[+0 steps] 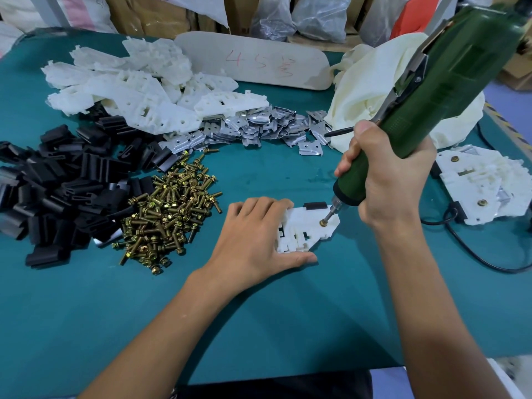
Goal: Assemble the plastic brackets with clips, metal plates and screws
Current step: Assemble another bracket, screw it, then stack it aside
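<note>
On the teal mat (86,312), mid-table, a flat white moulded bracket (305,230) is pressed down by the left hand (253,234), fingers spread, nearly straight. A ribbed green screwdriver (449,82) is gripped by the right hand (385,180), bit seated on a brass screw (324,223) near the bracket's right corner. A black clip (315,205) is fitted on its top edge. Heaped left and behind: brass screws (169,208), glossy black clips (57,182), bent shiny metal plates (259,125), white brackets (129,90).

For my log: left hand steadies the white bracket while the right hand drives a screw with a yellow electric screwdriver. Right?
No: the head view shows the electric screwdriver in the right hand is green, not yellow. The rest holds.
</note>
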Available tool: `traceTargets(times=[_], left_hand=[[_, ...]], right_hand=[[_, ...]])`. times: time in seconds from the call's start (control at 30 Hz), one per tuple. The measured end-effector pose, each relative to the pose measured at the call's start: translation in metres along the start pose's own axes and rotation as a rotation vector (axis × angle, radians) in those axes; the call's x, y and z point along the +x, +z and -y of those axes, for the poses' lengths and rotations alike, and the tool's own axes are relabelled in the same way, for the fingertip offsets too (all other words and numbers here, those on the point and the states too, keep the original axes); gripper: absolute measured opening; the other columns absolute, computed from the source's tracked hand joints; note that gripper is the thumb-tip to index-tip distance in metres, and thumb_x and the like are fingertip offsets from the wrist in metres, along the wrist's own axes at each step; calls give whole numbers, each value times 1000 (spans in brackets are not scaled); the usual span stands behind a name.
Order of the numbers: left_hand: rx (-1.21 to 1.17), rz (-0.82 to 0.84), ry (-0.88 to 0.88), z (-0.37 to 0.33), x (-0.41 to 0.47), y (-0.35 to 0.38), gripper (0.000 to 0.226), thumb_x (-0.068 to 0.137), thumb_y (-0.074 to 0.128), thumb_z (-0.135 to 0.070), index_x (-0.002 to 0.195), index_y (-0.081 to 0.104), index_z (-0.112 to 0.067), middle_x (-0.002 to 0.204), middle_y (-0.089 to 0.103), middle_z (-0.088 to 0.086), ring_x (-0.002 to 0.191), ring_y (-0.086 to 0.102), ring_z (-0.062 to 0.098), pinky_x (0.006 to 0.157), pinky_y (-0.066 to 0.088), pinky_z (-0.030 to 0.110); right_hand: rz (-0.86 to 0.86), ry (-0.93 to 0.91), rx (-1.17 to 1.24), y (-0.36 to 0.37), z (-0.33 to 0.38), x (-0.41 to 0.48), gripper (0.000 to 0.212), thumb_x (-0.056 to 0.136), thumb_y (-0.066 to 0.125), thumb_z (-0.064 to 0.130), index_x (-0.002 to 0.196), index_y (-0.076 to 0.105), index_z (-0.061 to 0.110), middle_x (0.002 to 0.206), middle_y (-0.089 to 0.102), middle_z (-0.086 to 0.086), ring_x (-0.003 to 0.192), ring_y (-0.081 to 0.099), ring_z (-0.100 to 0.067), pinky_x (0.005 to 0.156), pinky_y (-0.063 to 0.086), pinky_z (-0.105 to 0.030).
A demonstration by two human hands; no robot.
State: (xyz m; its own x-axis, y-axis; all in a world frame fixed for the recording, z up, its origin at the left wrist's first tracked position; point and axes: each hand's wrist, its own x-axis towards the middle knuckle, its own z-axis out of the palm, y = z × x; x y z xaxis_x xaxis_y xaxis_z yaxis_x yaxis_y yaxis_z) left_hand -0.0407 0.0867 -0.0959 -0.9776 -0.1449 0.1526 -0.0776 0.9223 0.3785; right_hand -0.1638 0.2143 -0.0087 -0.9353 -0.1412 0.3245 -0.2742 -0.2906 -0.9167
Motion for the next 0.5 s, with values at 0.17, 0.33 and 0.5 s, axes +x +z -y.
traceTargets(times=[0.17,0.33,0.5], left_hand=[[5,4,0,0,0,0,91,67,42,-95,133,45,-32,113,49,-16,111,42,10,94,23,26],[3,4,2,0,0,0,91,68,43,-95,134,44,-32,116,49,-16,112,41,10,94,22,25],[0,-3,4,-1,0,0,91,67,42,-94,133,46,-31,113,49,-16,111,42,11,93,24,26]], right_hand=[[4,-4,0,0,0,1,20,81,74,17,77,57,8,55,53,-2,42,48,-25,51,47,-31],[-19,-4,11,-1,0,3,22,81,74,18,79,56,5,56,52,-4,42,47,-26,50,47,-32],[8,-23,-15,0,2,0,19,80,75,19,75,58,13,55,53,-3,42,48,-25,51,47,-33]])
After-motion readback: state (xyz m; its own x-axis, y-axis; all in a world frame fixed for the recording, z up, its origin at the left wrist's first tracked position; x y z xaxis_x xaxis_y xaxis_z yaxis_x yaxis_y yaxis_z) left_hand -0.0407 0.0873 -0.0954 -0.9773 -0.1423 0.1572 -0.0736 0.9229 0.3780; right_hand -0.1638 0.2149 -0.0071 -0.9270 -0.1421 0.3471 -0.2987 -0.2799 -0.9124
